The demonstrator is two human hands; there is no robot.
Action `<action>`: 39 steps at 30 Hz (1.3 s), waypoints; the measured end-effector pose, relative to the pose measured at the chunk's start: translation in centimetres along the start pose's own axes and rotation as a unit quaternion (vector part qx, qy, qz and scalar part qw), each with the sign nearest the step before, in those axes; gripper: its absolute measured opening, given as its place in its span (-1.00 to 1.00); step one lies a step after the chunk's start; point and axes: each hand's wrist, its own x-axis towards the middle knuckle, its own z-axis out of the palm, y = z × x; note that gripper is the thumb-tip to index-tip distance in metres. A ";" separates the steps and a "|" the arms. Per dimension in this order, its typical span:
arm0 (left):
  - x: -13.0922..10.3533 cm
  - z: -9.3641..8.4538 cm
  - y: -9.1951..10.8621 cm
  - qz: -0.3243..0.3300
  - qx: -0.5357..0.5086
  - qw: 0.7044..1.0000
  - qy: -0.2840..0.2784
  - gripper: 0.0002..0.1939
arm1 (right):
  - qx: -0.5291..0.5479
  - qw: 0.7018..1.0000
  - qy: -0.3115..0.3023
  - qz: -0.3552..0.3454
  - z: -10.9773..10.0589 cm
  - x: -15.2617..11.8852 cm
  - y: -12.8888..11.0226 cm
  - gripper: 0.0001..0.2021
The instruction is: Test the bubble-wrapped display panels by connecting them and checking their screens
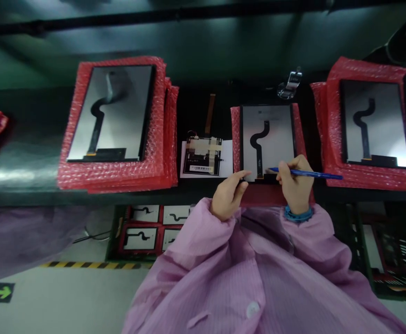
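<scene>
Dark and glossy, a long workbench [29,144] runs from left to right, seen from the head camera looking down. Beyond its near edge, lower down, are a pale floor [78,297], black-and-yellow striped tape [91,265] and a green crate [111,243] holding more screens.

On the bench, right of the middle, a flat grey screen [281,130] lies on red bubble wrap [235,134], with a black S-shaped ribbon [258,139] on its upper face. The person wears a pink coat [224,283]. Their right hand [296,181], with a blue wristband [298,214], has its fingers closed around a blue pen [316,174]. The pen tip is at the near part of the screen, right of the ribbon; whether it touches is unclear. The left hand [227,195] is at the screen's near left corner, forefinger and thumb slightly apart; I cannot tell whether they grip the edge.

Left of this screen, a small black board [203,157] lies on white paper [227,155]. Farther left, another screen [126,111] tops a red wrapped stack [159,144]; a similar screen [380,125] lies on red wrap at the right.
</scene>
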 end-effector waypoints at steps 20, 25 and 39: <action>0.2 -0.6 0.0 0.010 -0.069 0.997 -0.020 -0.57 | 0.054 0.996 0.072 -0.014 -0.1 -1.5 -0.7 -0.69; 0.3 -1.4 0.1 0.014 -0.124 0.989 -0.079 -0.57 | 0.282 0.954 -0.058 0.086 0.5 -4.1 -2.7 -0.73; 0.0 -1.1 -0.5 0.028 -0.164 0.978 -0.123 -0.61 | 0.233 0.958 -0.138 0.099 1.4 -4.9 -3.5 -0.68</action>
